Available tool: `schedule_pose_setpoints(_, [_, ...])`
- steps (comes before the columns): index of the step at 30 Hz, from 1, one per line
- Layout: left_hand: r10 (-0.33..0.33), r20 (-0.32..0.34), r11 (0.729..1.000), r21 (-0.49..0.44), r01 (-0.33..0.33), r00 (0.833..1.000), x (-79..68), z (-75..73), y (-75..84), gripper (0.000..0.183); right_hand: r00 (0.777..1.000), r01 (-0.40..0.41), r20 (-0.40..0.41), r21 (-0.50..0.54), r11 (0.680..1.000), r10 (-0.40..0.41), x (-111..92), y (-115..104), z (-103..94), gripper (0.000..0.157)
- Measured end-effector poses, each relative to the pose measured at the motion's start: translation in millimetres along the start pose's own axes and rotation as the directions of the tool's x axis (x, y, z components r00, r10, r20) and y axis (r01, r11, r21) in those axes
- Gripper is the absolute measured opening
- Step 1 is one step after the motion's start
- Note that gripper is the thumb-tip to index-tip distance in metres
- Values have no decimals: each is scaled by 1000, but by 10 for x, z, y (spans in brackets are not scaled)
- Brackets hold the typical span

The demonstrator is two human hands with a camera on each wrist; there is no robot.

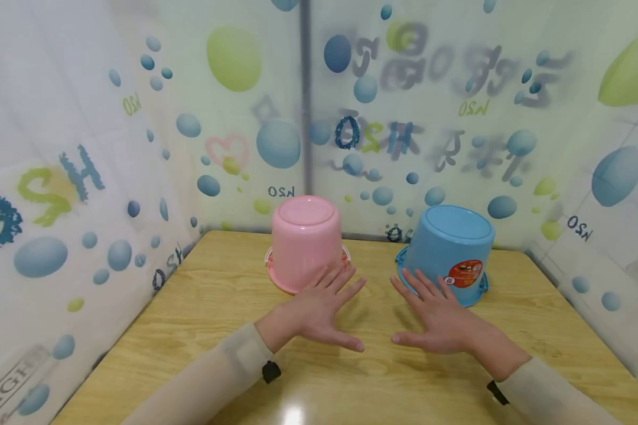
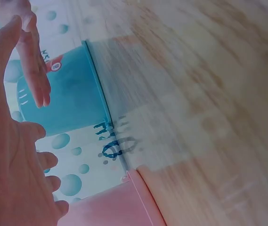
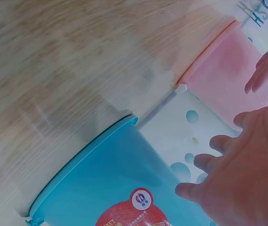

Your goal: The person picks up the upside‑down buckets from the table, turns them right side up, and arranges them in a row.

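Observation:
Two buckets stand upside down on the wooden table. The pink bucket is at the left with its pale handle low around the rim. At the right is the blue bucket, which carries a red label. My left hand, fingers spread, hovers in front of the pink bucket and overlaps its lower edge in the head view. My right hand is spread likewise in front of the blue bucket, palm down. Both hands hold nothing, and their thumbs point toward each other.
The wooden table reaches to a curtain printed with bubbles and letters, which encloses the back and both sides. Small black straps show at the sleeve cuffs. Light glares off the table's near part.

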State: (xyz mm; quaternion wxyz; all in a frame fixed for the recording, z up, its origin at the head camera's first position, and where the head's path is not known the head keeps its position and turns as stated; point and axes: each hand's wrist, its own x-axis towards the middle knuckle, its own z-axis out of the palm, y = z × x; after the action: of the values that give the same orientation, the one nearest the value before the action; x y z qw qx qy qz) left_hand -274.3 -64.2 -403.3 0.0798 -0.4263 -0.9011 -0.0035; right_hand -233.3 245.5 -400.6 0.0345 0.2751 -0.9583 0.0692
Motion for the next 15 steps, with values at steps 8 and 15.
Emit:
schedule_pose_setpoints(8, [-1,10,1000,-22,1,1000,-18,-12,-18,119,1000,5,-10,5,1000,-5,30,-38,-26,101])
schedule_pose_setpoints(15, [40,-52,983,-175,-48,998,-80,-49,-104,107,999,-25,26,117,993,23,129,-68,-49,98])
